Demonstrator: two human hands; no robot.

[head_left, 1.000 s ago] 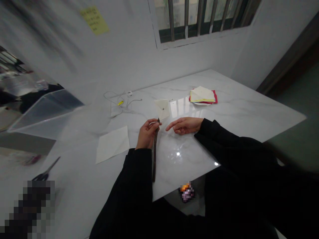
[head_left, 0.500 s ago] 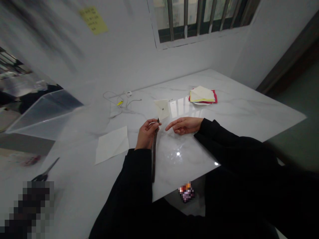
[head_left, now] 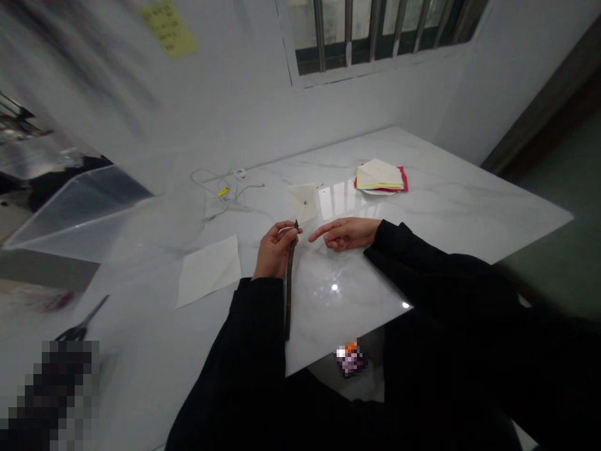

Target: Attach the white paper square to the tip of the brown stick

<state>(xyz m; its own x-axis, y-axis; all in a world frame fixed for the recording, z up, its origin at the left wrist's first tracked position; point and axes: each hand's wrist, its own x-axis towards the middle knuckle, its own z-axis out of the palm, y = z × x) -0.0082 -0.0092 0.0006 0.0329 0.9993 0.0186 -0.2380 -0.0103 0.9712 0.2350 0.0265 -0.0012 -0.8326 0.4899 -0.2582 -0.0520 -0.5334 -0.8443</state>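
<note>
My left hand (head_left: 276, 249) is closed around the upper end of a long, thin, dark brown strip (head_left: 289, 291). The strip's dark pointed tip pokes up between thumb and fingers, and its lower end hangs toward the table's front edge. To the right, my right hand (head_left: 347, 233) hovers with the index finger stretched toward that tip, a small gap between them. Its other fingers are loosely curled, and nothing shows in them. Just beyond both hands lies a cream envelope (head_left: 304, 195) with a small dark dot on its flap.
Left of my left arm lies a cream paper sheet (head_left: 209, 270). Scissors (head_left: 81, 327) rest at the far left, near a clear plastic bin (head_left: 79, 210). A white cable (head_left: 211, 175) lies at the back. Stacked envelopes (head_left: 380, 176) sit at the back right of the marble table (head_left: 451, 207).
The whole view has shifted slightly, so everything appears a little higher and further left. Both hands keep nearly the same pose, and the left still grips the strip.
</note>
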